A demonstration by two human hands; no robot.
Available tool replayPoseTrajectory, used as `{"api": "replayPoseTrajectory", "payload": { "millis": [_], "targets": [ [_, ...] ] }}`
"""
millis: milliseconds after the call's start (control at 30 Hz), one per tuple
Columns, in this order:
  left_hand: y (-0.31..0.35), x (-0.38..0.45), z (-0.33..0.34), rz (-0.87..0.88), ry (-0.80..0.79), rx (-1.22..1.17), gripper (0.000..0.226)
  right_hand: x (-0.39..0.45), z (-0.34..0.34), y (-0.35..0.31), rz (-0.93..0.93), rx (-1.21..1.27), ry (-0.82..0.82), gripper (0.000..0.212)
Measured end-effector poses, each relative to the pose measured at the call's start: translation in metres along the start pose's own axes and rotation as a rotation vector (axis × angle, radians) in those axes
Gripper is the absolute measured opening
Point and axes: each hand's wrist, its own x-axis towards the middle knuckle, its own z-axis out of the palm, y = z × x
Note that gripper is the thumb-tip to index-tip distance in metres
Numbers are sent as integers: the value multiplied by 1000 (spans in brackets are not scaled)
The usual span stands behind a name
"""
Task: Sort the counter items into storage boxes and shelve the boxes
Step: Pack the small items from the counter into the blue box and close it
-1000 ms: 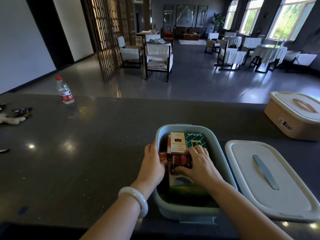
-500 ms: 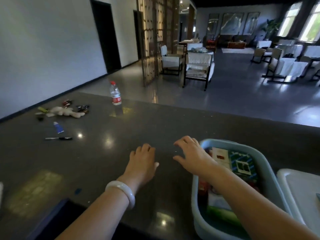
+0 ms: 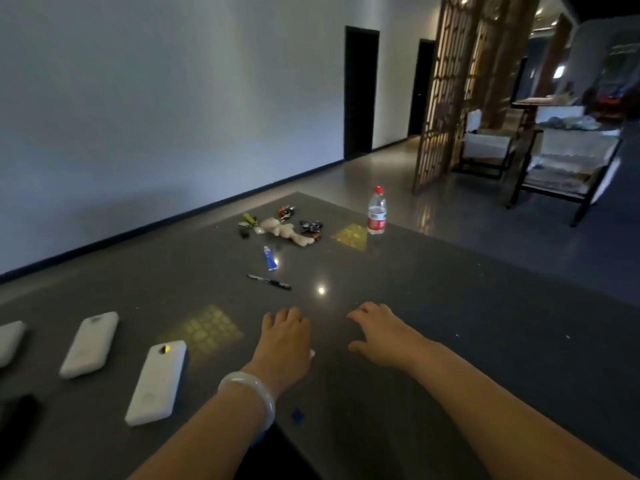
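Observation:
My left hand (image 3: 284, 341) and my right hand (image 3: 382, 334) hover over the dark counter (image 3: 450, 323), both empty with fingers spread. Ahead of them lie a black pen (image 3: 269, 282) and a small blue tube (image 3: 269, 258). Farther off sits a beige plush toy (image 3: 287, 231) among key rings and small trinkets (image 3: 311, 227). A water bottle with a red cap (image 3: 376, 211) stands upright at the counter's far edge. Three white power banks lie at the left, the nearest (image 3: 156, 381) beside my left forearm. The storage boxes are out of view.
A black flat object (image 3: 15, 420) lies at the lower left corner. Beyond the counter are a grey wall with dark doorways, a wooden lattice screen (image 3: 446, 84) and chairs with white cushions (image 3: 568, 161).
My view has swung left, away from the blue-grey box. Both hands came out of the box empty and now hover over bare counter, nearer the pen and tube.

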Motion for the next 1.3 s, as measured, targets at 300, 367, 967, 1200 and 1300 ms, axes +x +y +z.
{"api": "replayPoseTrajectory", "payload": {
  "millis": [300,367,967,1200,1300],
  "targets": [
    [-122,74,29,-153,-26,-81,52,155,13,-43,-17,46,-107,64],
    [-141,90,39,-165,-34,-110,51,186,18,-51,-1,65,-123,63],
    [-198,222,146,-40,50,-442,37,413,61,-44,216,264,-17,43],
    [-203,224,154,-19,126,-523,28,441,75,-68,268,256,-11,50],
    [-202,223,153,-28,136,-538,26,434,73,-66,293,292,-23,43]
  ]
}}
